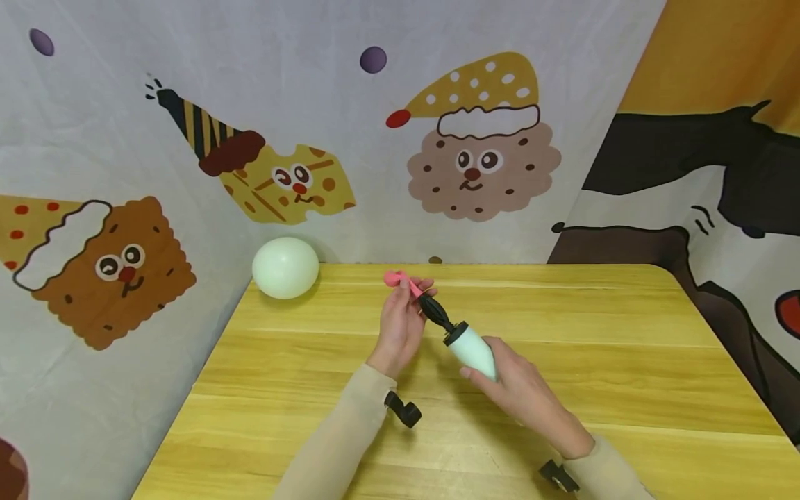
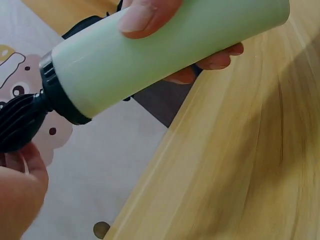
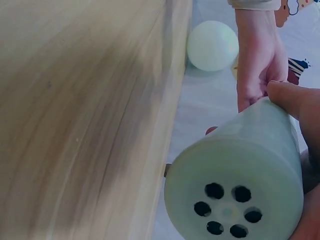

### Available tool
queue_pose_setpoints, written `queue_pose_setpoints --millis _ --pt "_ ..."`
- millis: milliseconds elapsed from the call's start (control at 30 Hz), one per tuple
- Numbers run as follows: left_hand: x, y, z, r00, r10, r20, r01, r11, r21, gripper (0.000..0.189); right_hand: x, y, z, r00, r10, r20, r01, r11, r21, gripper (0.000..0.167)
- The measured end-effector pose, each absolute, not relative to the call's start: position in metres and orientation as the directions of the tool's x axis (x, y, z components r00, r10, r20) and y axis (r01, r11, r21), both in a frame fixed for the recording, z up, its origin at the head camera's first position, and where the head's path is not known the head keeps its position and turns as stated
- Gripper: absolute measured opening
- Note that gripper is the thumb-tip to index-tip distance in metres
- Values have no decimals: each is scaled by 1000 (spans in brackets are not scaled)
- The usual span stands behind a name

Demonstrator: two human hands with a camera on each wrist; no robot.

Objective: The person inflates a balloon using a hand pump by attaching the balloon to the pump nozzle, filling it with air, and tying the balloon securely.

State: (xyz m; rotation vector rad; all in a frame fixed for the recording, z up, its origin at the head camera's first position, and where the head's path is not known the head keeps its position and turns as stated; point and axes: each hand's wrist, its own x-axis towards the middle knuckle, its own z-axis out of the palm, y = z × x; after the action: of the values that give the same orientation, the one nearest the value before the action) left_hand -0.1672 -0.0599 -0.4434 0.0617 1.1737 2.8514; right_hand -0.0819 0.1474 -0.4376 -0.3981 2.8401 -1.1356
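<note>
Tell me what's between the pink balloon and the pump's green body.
The head view shows a black ribbed nozzle, then a black collar, between the pink balloon and the green body.

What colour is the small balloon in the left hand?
The balloon is pink, clearest in head view.

Pink balloon point(image 1: 392, 278): partly hidden by left hand point(image 1: 401, 323).
Pump base point(image 3: 227, 212): cut at right-wrist view's bottom edge.
</note>
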Motion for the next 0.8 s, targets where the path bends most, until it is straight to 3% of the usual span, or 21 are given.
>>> queue_pose_setpoints --millis 267,433,600,800 --pt "-168 -58 -441 -999 -44 -30 12 -721 692 42 -80 146 -441 -961 -271 53 -231 683 -693 67" --pt "-166 -54 -443 -998 65 2 -47 -737 674 48 -81 145 -441 -962 -270 38 -218 679 -701 67" --pt "-163 -49 -447 -985 169 39 -100 -739 666 37 -82 143 -440 -962 -273 27 -210 668 -714 65" --pt "-162 -47 -446 -999 43 -18 -44 -747 663 28 -85 141 -440 -935 -354 1 -233 613 -755 66"
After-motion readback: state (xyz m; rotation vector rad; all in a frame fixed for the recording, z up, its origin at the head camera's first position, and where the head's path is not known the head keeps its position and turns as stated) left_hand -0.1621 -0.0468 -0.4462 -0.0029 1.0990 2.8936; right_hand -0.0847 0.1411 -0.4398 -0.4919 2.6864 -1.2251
